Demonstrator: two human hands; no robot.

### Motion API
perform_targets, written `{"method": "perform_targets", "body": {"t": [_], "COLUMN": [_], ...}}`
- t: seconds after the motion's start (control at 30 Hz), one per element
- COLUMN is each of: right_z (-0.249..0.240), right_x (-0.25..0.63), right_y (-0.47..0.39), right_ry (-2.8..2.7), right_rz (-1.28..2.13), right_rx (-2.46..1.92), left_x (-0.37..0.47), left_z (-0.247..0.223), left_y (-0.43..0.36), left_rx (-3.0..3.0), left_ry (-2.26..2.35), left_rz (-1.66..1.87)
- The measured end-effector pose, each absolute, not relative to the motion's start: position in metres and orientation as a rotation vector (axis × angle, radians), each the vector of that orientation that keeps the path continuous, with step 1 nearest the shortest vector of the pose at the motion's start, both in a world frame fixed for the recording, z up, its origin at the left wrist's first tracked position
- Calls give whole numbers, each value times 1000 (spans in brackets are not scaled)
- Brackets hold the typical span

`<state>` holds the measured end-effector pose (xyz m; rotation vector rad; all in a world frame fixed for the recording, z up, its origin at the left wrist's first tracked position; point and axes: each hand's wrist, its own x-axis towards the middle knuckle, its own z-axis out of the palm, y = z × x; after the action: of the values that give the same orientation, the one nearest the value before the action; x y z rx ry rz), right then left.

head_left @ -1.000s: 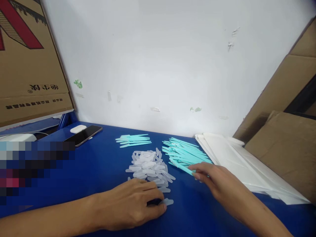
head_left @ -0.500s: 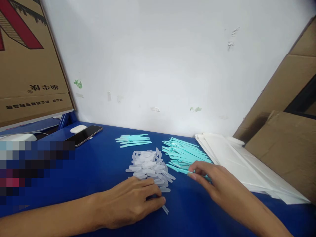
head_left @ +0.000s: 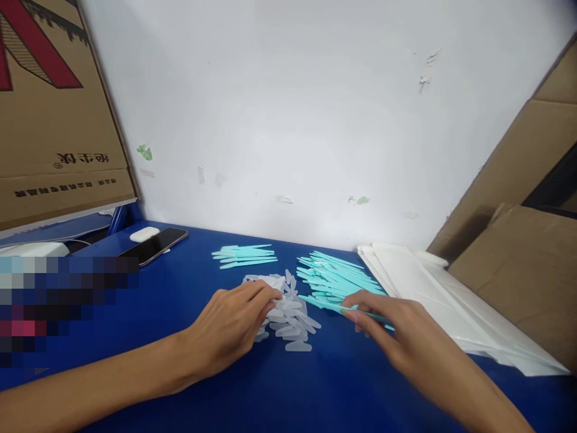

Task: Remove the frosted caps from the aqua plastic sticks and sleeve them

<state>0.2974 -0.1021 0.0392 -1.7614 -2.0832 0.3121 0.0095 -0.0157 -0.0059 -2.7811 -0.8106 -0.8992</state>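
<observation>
My right hand (head_left: 383, 319) pinches a slim turquoise eyebrow razor (head_left: 327, 305) between thumb and fingers, its narrow end pointing left. Right behind it lies a pile of similar turquoise razors (head_left: 338, 273). Over the left part of a heap of translucent white blade caps (head_left: 288, 319) is my left hand (head_left: 234, 319), palm down. Its fingers are closed at the top of the heap, with a pale cap edge showing at the tips; the hand covers the rest. A smaller group of turquoise razors (head_left: 246, 255) lies behind the heap.
A phone (head_left: 157, 245) and a white case (head_left: 144, 234) lie at the back left of the blue table (head_left: 180, 288). White plastic sheets or bags (head_left: 415, 288) are on the right. Cardboard (head_left: 518, 270) leans at the right, and a large carton (head_left: 58, 120) stands at the left.
My left hand has moved back and slightly left, from the front of the heap onto it; the pronged pale piece at its fingertips no longer shows. The razor in my right hand has shifted slightly.
</observation>
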Motion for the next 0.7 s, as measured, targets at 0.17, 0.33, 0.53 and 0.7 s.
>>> {"method": "perform_targets", "body": {"t": [0.17,0.33,0.53,0.7], "right_z": [39,39,40,40], "right_x": [296,296,268,254], "right_y": [-101,-100,-104,-104], "right_ry": [-2093,-2110,-2194,-2218], "right_rz": [201,167,167,145], "right_rx": [-1677,-1634,-1495,-1502], "left_x": [10,11,10,8], "left_z": [-7,-5,-6,-7], "left_y": [-15,-17,-23,-20], "left_rx": [-2789,-2798,-2753,-2735], "left_ry": [-773,-680,-503,-481], "left_rz": [-962,-1008,-1155,-1086]}}
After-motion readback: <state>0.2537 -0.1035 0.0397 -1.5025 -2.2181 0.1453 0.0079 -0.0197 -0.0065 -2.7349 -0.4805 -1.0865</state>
